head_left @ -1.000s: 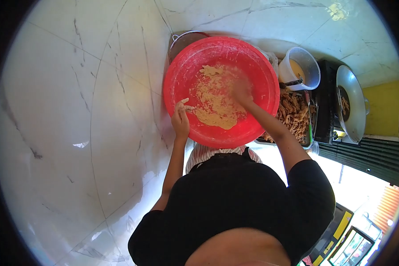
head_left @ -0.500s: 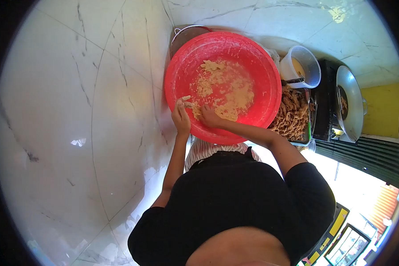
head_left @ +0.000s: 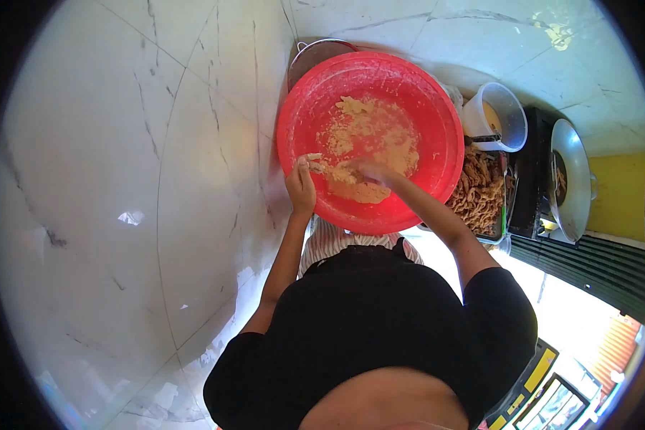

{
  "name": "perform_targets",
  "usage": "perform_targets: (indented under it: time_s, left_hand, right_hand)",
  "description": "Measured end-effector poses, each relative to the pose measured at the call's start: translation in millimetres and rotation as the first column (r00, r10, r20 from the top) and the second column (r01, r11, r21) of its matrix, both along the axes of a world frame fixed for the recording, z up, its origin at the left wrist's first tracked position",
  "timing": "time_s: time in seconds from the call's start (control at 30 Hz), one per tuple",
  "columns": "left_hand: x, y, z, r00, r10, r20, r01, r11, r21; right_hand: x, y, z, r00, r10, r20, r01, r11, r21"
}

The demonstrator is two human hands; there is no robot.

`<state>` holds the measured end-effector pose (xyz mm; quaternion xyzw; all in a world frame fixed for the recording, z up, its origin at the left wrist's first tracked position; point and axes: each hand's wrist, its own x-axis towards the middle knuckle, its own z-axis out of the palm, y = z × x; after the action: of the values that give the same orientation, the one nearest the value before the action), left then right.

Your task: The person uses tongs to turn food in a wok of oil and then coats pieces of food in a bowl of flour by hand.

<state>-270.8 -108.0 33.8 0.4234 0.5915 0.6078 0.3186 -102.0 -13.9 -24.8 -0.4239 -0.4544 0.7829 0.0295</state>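
A large red basin holds pale yellow flour with crumbly clumps in it. At the basin's left side is my left hand, its flour-caked fingers stretched over the inside and apart; I make out nothing held in them. My right hand is low in the flour near the basin's middle, just right of the left fingertips. Motion smears its fingers, so whether they grip anything is hidden.
Right of the basin are a tray of brown fried strips, a white plastic tub with yellowish contents, and a wide metal pan on a black stove. Tiled wall borders the basin's left side.
My right hand has swept rightward through the flour, away from my left hand. The left hand stays at the basin's left side. The whole view has shifted slightly.
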Motion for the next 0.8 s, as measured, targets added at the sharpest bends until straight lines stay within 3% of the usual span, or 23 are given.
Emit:
perform_targets:
  time_s: [0.07, 0.13, 0.17, 0.23, 0.27, 0.33, 0.43, 0.5, 0.53, 0.6, 0.63, 0.7, 0.73, 0.77, 0.8]
  left_hand:
    - [0.0, 0.0, 3.7, 1.000, -0.001, -0.017, 0.001, 1.000, -0.008]
    - [0.2, -0.9, 3.6, 0.999, -0.002, -0.034, 0.002, 1.000, -0.018]
    - [-0.1, -1.1, 2.1, 0.999, -0.003, -0.036, 0.002, 1.000, -0.023]
    - [-1.2, -0.2, 2.5, 0.999, -0.001, -0.041, 0.000, 1.000, -0.026]
    - [-1.2, -0.4, 2.7, 0.999, -0.001, -0.043, -0.001, 0.999, -0.033]
    - [-0.3, -0.5, 2.2, 0.999, -0.003, -0.044, 0.001, 0.999, -0.041]
    - [0.6, 0.2, 1.2, 0.999, 0.016, -0.050, -0.018, 0.999, -0.032]
    - [0.8, 0.1, 2.5, 0.998, 0.021, -0.051, -0.024, 0.998, -0.059]
    - [0.6, 0.2, 2.1, 0.998, 0.025, -0.053, -0.028, 0.998, -0.060]
    - [1.3, 0.4, 0.8, 0.998, 0.027, -0.065, -0.030, 0.998, -0.054]
    - [1.1, 0.5, 2.1, 0.997, 0.029, -0.068, -0.033, 0.998, -0.054]
    - [1.2, 0.2, 5.7, 0.996, 0.015, -0.084, -0.018, 0.999, -0.041]
    - [1.1, -1.1, 5.7, 0.996, 0.019, -0.087, -0.023, 0.999, -0.044]
    - [1.3, -1.1, 5.9, 0.996, 0.016, -0.093, -0.022, 0.998, -0.055]
    - [1.4, -0.3, 6.1, 0.995, 0.013, -0.098, -0.019, 0.998, -0.065]
  right_hand:
    - [0.1, 18.5, -14.4, 0.998, -0.055, -0.023, 0.055, 0.998, 0.004]
    - [-1.7, 35.1, -18.4, 0.964, -0.107, 0.244, 0.015, 0.936, 0.351]
    - [-1.6, 37.4, -21.1, 0.964, -0.104, 0.243, 0.013, 0.936, 0.351]
    - [-10.4, 41.1, -9.1, 0.909, -0.120, 0.399, -0.168, 0.771, 0.615]
    - [-17.8, 38.4, -9.5, 0.910, -0.120, 0.398, -0.168, 0.770, 0.616]
    - [-33.7, 22.4, -25.0, 0.853, -0.021, 0.522, -0.379, 0.661, 0.647]
    - [-52.1, -18.1, -64.5, 0.874, -0.068, 0.481, -0.364, 0.564, 0.741]
    - [-63.7, -35.2, -77.4, 0.841, -0.197, 0.504, -0.361, 0.491, 0.793]
    - [-62.7, -34.1, -75.6, 0.842, -0.194, 0.503, -0.361, 0.490, 0.793]
    - [-55.6, -29.6, -63.9, 0.855, 0.033, 0.517, -0.469, 0.472, 0.746]
    - [-53.5, -19.3, -48.0, 0.857, 0.036, 0.514, -0.468, 0.471, 0.747]
    - [-50.7, 13.6, -13.7, 0.929, 0.276, 0.246, -0.355, 0.852, 0.386]
    - [-48.1, 22.0, -18.9, 0.929, 0.280, 0.243, -0.357, 0.851, 0.384]
    - [-44.9, 29.8, -24.2, 0.998, 0.055, -0.035, -0.043, 0.956, 0.290]
    - [-41.2, 39.3, -31.6, 0.938, -0.213, -0.273, 0.250, 0.962, 0.108]
